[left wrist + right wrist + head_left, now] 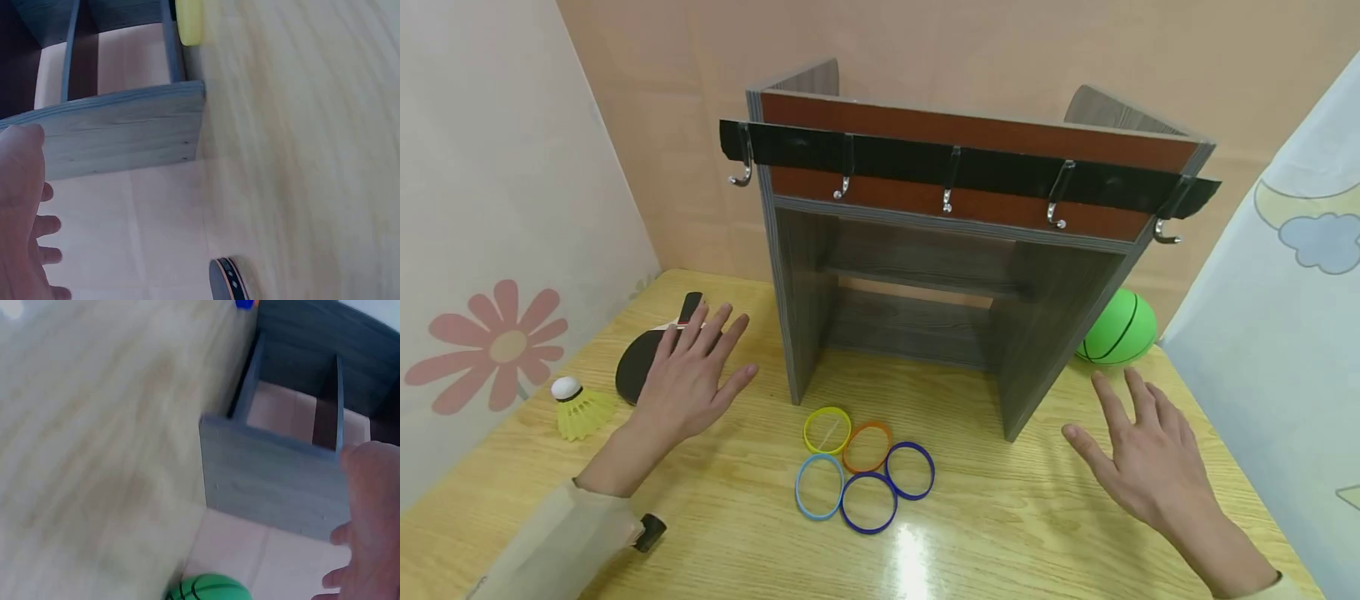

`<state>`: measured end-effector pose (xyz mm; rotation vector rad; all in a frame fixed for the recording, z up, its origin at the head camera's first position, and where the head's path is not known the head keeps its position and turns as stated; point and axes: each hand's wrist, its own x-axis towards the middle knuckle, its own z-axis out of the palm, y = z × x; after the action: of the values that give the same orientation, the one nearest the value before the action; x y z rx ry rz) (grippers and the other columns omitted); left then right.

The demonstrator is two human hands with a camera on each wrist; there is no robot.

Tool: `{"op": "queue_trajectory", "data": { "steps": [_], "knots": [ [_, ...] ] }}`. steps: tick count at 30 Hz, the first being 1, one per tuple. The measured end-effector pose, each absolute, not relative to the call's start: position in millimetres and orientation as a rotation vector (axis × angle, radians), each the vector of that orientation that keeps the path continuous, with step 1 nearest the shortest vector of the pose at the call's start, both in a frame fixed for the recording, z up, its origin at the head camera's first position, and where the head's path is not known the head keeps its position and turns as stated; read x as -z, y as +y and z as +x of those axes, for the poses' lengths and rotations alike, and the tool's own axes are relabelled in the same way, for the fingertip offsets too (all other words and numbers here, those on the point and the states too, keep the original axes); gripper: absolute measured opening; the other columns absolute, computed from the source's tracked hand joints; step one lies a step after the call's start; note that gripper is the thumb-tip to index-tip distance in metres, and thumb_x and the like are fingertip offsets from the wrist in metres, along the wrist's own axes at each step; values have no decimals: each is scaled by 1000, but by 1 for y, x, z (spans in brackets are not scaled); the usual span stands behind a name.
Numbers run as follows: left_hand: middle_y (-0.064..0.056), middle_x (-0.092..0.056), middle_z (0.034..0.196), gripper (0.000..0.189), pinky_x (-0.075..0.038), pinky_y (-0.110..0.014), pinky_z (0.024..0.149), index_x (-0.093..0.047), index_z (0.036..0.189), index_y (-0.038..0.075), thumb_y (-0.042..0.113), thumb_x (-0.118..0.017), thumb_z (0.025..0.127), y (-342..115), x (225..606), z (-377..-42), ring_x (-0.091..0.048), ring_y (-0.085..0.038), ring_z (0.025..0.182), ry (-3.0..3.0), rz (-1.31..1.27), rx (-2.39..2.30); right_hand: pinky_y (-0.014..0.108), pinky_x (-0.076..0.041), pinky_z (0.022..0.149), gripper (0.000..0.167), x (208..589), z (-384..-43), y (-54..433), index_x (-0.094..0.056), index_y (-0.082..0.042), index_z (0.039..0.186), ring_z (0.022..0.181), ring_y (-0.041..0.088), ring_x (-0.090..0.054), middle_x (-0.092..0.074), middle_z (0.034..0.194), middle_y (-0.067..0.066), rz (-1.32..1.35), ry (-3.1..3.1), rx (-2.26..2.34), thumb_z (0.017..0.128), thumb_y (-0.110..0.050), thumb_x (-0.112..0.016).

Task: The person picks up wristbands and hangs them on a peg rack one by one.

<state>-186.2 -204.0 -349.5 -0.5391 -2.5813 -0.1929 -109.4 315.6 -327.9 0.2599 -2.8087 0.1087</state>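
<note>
My left hand hovers with spread fingers above a black table tennis paddle, hiding part of it. Over the right side of the table, my right hand is also spread and holds nothing. Between the hands, several rings lie flat in a cluster: a yellow ring, an orange ring, a light blue ring and dark blue rings. Behind them stands a grey wooden rack with a black strip of several metal hooks across its top; the hooks carry nothing.
A yellow shuttlecock lies at the table's left edge. The green ball sits right of the rack, near the back corner. Fabric walls with printed flowers and clouds enclose the wooden table at the sides and back.
</note>
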Motion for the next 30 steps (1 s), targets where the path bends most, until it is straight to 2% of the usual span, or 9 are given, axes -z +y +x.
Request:
{"op": "queue_trajectory", "data": {
  "steps": [3,5,6,10,14,18,22,26,30],
  "knots": [
    [-18,-41,140,51,-29,-59,102,-55,130,4,39,-57,92,-202,346,-186,-30,-38,132,-2492,-584,343,64,-42,72,72,333,-108,303,-43,-1,135,107,53,-40,-42,128,30,348,-2684,-146,82,-41,-69],
    [-17,-50,129,40,-43,-53,88,-61,120,3,30,-64,89,-197,342,-186,-51,-35,109,-2428,-595,486,55,-47,59,59,339,-107,293,-55,0,119,95,45,-49,-54,108,23,426,-2619,-180,75,-32,-75],
    [-15,-53,123,36,-47,-49,79,-63,116,3,25,-66,88,-194,339,-186,-55,-31,98,-2391,-598,557,49,-49,56,52,341,-107,288,-59,-1,112,91,39,-52,-57,102,18,470,-2595,-211,72,-28,-77],
    [-9,-59,106,30,-50,-37,63,-62,113,3,13,-67,86,-180,331,-188,-56,-19,79,-2245,-622,807,35,-50,52,28,355,-106,265,-66,-9,95,82,22,-59,-60,92,1,622,-2607,-329,72,-19,-77],
    [-11,-61,101,33,-55,-33,70,-59,116,1,3,-66,84,-166,324,-193,-60,-21,88,-2092,-661,995,26,-49,55,17,368,-113,241,-67,-13,87,72,10,-58,-61,85,-7,774,-2652,-447,73,-14,-75],
    [-13,-62,95,31,-54,-21,71,-59,114,-4,-4,-64,83,-156,320,-198,-61,-21,85,-1955,-616,1178,24,-49,59,12,376,-127,218,-67,-13,88,71,6,-56,-60,81,-10,886,-2738,-632,77,-15,-73],
    [-17,-62,91,23,-51,-13,66,-60,107,-10,-9,-63,84,-146,312,-197,-61,-12,79,-1868,-587,1328,23,-49,58,17,378,-140,200,-68,-10,91,68,3,-55,-59,77,-13,935,-2832,-771,82,-23,-73],
    [-24,-61,89,18,-51,-12,64,-58,102,-15,-14,-60,84,-135,300,-191,-58,-3,77,-1836,-605,1408,22,-47,54,22,376,-150,188,-68,-8,91,59,-1,-52,-57,68,-16,908,-2911,-799,82,-28,-74],
    [-25,-62,87,15,-52,-14,65,-58,98,-17,-15,-61,83,-131,296,-187,-59,-3,76,-1837,-589,1426,22,-45,51,13,378,-156,180,-68,-12,84,54,-2,-51,-57,62,-17,885,-2966,-789,81,-22,-75]
  ]
}}
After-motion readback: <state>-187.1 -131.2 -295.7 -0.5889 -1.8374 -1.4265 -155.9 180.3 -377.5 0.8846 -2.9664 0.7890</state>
